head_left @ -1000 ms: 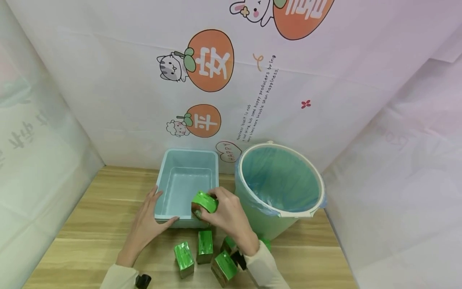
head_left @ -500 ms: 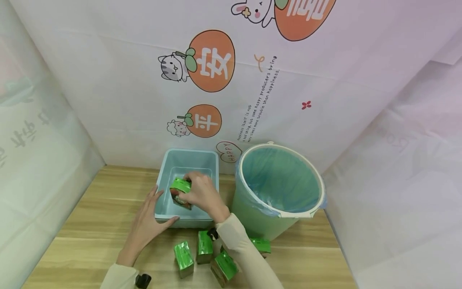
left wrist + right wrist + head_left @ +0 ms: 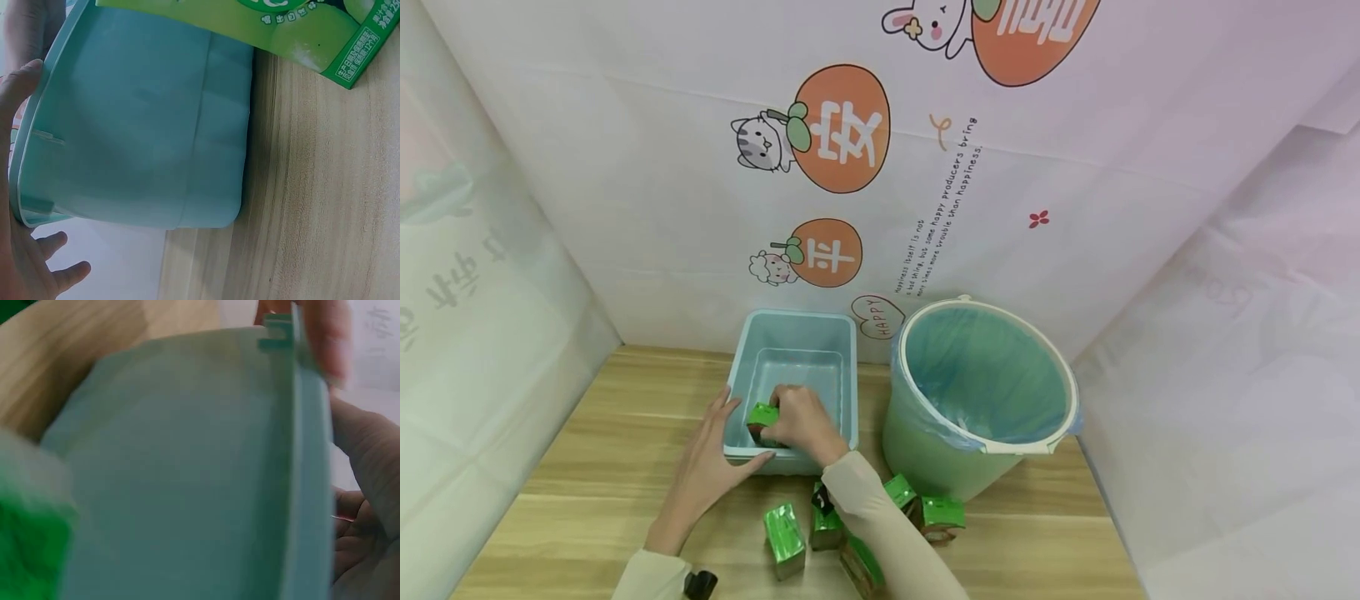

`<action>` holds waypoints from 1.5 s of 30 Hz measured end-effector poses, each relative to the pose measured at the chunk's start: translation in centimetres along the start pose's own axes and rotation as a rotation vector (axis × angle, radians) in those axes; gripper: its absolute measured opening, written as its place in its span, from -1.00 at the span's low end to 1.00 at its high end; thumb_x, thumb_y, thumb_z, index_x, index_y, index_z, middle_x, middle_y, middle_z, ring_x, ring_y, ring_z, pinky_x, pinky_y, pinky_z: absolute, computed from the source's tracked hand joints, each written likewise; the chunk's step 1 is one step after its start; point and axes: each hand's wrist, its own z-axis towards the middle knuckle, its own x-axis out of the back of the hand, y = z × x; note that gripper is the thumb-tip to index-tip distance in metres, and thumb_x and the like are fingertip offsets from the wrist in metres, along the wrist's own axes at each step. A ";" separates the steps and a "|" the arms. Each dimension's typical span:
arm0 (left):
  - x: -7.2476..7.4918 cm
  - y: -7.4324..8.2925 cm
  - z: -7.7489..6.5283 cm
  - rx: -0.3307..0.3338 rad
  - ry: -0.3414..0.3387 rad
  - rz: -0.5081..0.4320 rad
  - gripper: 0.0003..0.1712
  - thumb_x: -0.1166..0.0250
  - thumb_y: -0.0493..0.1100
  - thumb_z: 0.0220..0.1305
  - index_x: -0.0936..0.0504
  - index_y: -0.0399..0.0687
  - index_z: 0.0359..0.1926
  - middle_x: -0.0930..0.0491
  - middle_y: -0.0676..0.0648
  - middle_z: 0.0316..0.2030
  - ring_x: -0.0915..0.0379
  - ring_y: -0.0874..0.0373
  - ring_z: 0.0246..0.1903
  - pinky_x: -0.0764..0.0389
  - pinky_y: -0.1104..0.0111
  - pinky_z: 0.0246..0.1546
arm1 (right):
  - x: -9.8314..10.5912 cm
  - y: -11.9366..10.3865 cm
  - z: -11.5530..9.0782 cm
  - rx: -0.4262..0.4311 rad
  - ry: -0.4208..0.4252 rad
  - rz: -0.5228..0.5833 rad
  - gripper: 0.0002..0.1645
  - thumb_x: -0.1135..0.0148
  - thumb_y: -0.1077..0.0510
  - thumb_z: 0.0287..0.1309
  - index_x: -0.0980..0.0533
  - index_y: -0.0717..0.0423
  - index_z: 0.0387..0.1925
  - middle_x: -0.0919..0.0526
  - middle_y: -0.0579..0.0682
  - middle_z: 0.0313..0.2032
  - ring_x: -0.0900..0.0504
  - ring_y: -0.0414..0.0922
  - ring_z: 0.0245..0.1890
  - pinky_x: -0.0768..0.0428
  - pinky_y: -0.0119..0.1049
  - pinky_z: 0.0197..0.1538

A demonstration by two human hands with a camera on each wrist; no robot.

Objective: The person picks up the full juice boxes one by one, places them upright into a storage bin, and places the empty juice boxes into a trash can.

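Observation:
My right hand (image 3: pixel 801 421) grips a green-topped juice carton (image 3: pixel 763 414) low inside the light-blue plastic container (image 3: pixel 801 332), near its front left corner. My left hand (image 3: pixel 703 467) lies against that same corner, its fingers along the left side and its thumb stretched along the front rim. The left wrist view has the container's outer wall (image 3: pixel 144 125) up close, with the thumb (image 3: pixel 22 84) at the rim. Over the rim in the right wrist view, part of my right hand (image 3: pixel 375 462) shows; its carton is hidden behind the wall there.
Several more juice cartons (image 3: pixel 785 537) stand on the wooden table (image 3: pixel 572 500) in front of the container, some partly behind my right sleeve. A tall green bucket (image 3: pixel 925 442) lined with a blue bag stands to the right. A printed white cloth (image 3: pixel 700 217) hangs behind.
My right hand has carried the carton leftward over the front rim and down into the container. The left hand has stayed at the corner.

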 end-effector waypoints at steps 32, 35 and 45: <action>-0.1 -0.1 0.0 0.018 -0.009 0.010 0.14 -0.63 0.15 0.10 -0.31 -0.26 0.53 -0.06 -0.34 0.62 -0.21 -0.52 0.43 -0.43 -0.49 0.15 | -1.2 1.0 -0.2 -0.107 -0.200 0.110 -0.55 -0.67 0.16 0.10 -0.70 0.17 0.01 -0.78 0.04 -0.09 -0.72 -0.17 -0.18 -0.65 -0.47 -0.15; 0.0 -0.1 0.1 0.019 -0.015 0.016 0.14 -0.63 0.16 0.10 -0.30 -0.23 0.54 -0.05 -0.34 0.62 -0.21 -0.52 0.43 -0.43 -0.51 0.13 | -0.8 0.9 -0.4 -0.090 -0.216 0.104 -0.52 -0.64 0.14 0.15 -0.68 0.13 0.08 -0.78 0.02 -0.01 -0.73 -0.13 -0.06 -0.68 -0.41 -0.03; 0.0 0.1 0.0 0.000 -0.019 0.028 0.18 -0.63 0.15 0.11 -0.24 -0.16 0.60 -0.05 -0.35 0.62 -0.22 -0.52 0.42 -0.40 -0.55 0.12 | 1.5 1.3 -2.3 -0.062 -0.202 0.113 -0.50 -0.54 0.14 0.26 -0.64 0.13 0.20 -0.70 0.06 0.18 -0.68 -0.02 0.16 -0.68 -0.26 0.15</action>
